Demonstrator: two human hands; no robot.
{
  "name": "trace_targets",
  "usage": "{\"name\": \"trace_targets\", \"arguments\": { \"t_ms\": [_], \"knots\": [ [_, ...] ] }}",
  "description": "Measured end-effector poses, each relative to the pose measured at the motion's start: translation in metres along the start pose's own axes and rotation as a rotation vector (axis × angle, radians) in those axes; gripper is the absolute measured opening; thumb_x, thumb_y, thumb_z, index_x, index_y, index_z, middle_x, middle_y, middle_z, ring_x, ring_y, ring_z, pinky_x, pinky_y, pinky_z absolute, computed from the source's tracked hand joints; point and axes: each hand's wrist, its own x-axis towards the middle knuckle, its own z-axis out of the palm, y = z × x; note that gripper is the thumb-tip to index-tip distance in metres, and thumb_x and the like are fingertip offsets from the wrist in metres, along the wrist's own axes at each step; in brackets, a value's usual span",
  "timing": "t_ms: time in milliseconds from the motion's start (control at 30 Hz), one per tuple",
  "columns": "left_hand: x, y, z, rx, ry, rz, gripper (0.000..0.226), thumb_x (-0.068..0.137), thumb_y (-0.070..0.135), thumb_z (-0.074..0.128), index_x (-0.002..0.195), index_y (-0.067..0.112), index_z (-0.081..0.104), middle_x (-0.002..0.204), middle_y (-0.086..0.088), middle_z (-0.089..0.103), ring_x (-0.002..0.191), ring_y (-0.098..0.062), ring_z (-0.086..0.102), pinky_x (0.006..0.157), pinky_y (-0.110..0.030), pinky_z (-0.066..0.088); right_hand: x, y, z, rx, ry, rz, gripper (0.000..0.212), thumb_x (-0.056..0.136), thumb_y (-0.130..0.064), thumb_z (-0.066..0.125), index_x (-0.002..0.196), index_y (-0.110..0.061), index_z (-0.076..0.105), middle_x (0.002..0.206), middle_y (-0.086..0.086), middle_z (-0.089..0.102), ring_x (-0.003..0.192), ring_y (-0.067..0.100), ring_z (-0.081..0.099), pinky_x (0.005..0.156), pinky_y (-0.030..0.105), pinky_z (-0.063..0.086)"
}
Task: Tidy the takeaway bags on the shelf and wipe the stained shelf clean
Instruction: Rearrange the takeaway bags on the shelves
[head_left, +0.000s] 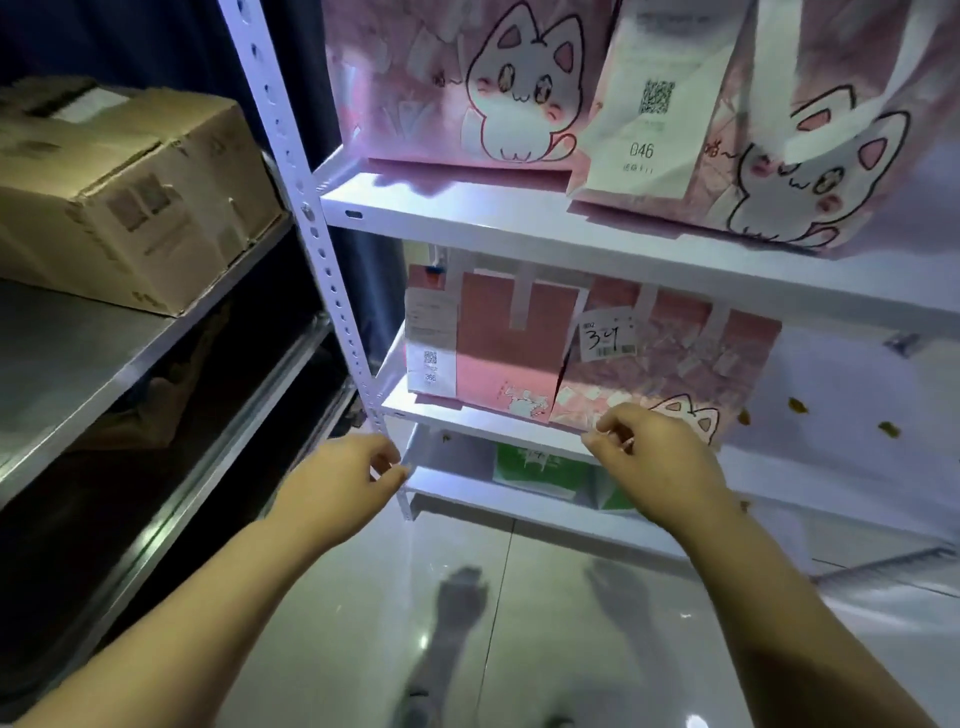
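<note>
Lower centre, my left hand (348, 475) and right hand (657, 457) hang loosely curled, gripping nothing. Glossy pink cat-print takeaway bags (675, 358) stand on the flat white metal shelf (467, 420) just behind them.

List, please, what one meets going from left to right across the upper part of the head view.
cardboard box → white shelf post → left pink cat bag → right pink cat bag

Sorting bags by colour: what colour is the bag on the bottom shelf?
The bag is green; head view.
</note>
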Motion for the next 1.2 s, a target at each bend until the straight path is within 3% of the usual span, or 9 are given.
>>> {"name": "trace_targets", "arguments": {
  "t_ms": [133,267,400,500,633,833,933,1033,1200],
  "knots": [
    [0.038,-0.018,0.011,-0.020,-0.064,0.014,0.010,0.085,0.043,0.058,0.080,0.034,0.057,0.077,0.020,0.059,0.074,-0.002,0.056,0.063,-0.026,0.046,0.020,-0.010,0.029,0.006,-0.007,0.066,0.014,0.087,-0.041,0.057,0.088,-0.028,0.059,0.076,-0.010,0.058,0.073,0.016,0.055,0.058,0.029,0.040],
    [0.073,-0.024,0.029,-0.060,-0.084,0.025,0.016,0.086,0.041,0.058,0.091,0.027,0.060,0.086,0.017,0.061,0.081,-0.011,0.059,0.070,-0.029,0.050,0.044,-0.007,0.052,0.028,0.035,0.122,0.015,0.086,-0.040,0.058,0.091,-0.026,0.059,0.075,-0.009,0.059,0.074,0.017,0.056,0.061,0.030,0.044],
    [0.105,-0.031,0.051,-0.111,-0.048,0.019,0.031,0.086,0.038,0.060,0.113,0.021,0.057,0.101,0.007,0.060,0.089,-0.013,0.058,0.076,-0.030,0.047,0.072,0.005,0.078,0.075,0.062,0.210,0.024,0.086,-0.036,0.057,0.106,-0.025,0.057,0.085,-0.005,0.063,0.078,0.019,0.058,0.065,0.029,0.041],
    [0.130,-0.037,0.066,-0.156,-0.016,-0.004,0.046,0.085,0.036,0.062,0.127,0.019,0.050,0.115,0.001,0.054,0.095,-0.016,0.055,0.083,-0.033,0.047,0.097,0.010,0.098,0.111,0.044,0.257,0.039,0.086,-0.035,0.057,0.122,-0.022,0.051,0.090,-0.004,0.061,0.084,0.020,0.061,0.074,0.033,0.047],
    [0.154,-0.043,0.082,-0.232,0.005,-0.019,0.039,0.083,0.029,0.064,0.118,0.025,0.048,0.116,0.003,0.049,0.107,-0.018,0.051,0.087,-0.039,0.048,0.120,0.013,0.121,0.146,0.069,0.264,0.048,0.085,-0.035,0.061,0.127,-0.022,0.042,0.104,0.002,0.064,0.097,0.026,0.060,0.085,0.043,0.049],
    [0.181,-0.053,0.095,-0.324,-0.036,-0.053,0.049,0.083,0.019,0.063,0.125,0.024,0.039,0.129,0.002,0.050,0.116,-0.020,0.050,0.096,-0.044,0.044,0.138,0.019,0.137,0.133,0.059,0.362,0.052,0.084,-0.037,0.062,0.129,-0.022,0.039,0.117,0.004,0.060,0.105,0.027,0.057,0.090,0.040,0.046],
    [0.188,-0.056,0.097,-0.335,-0.057,-0.056,0.051,0.083,0.014,0.059,0.127,0.028,0.038,0.126,0.010,0.053,0.110,-0.012,0.051,0.090,-0.033,0.043,0.143,0.020,0.140,0.122,0.040,0.364,0.055,0.084,-0.037,0.063,0.132,-0.021,0.039,0.118,0.003,0.059,0.106,0.027,0.056,0.091,0.039,0.044],
    [0.193,-0.057,0.096,-0.375,-0.033,-0.049,0.049,0.083,0.011,0.059,0.125,0.031,0.043,0.115,0.017,0.052,0.087,0.002,0.050,0.071,-0.018,0.036,0.145,0.021,0.143,0.142,0.053,0.344,0.054,0.084,-0.034,0.064,0.131,-0.020,0.041,0.112,0.002,0.058,0.097,0.023,0.056,0.083,0.033,0.043],
    [0.198,-0.063,0.094,-0.436,-0.004,-0.079,0.040,0.084,0.014,0.059,0.117,0.032,0.048,0.118,0.017,0.053,0.093,-0.007,0.051,0.064,-0.012,0.033,0.152,0.021,0.144,0.212,0.091,0.359,0.052,0.082,-0.033,0.067,0.127,-0.018,0.045,0.103,0.002,0.060,0.091,0.022,0.055,0.080,0.031,0.041]
  ]
}}
